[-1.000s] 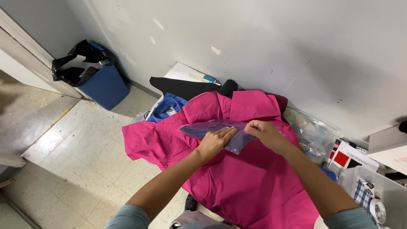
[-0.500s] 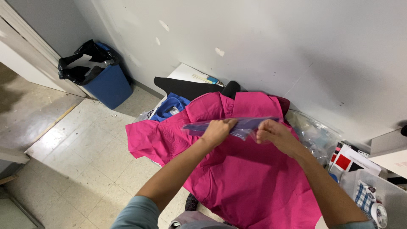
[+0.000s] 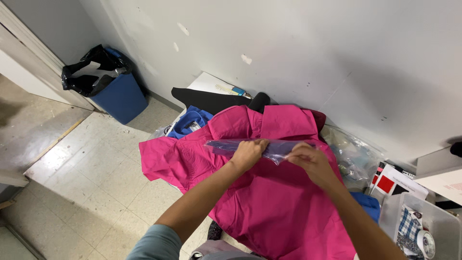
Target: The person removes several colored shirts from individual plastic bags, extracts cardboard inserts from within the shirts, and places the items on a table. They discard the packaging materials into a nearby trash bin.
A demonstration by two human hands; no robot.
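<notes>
Hands (image 3: 279,156) hold clear plastic bag (image 3: 281,148) lengthwise left-right over pink shirt (image 3: 279,212).

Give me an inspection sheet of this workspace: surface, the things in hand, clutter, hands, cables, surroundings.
Surface: mostly hidden under the pink shirt; only cloth and bags show.
Things in hand: clear plastic bag with something dark inside, held flat above the shirt's collar.
Clutter: blue garment and black cloth behind the shirt; crumpled plastic bags at right; clear bin with plaid fabric and a tape roll.
Hands: left hand and right hand both grip the clear plastic bag.
Cables: nothing seen.
Surroundings: scuffed white wall; tiled floor; blue waste bin with a black liner.
</notes>
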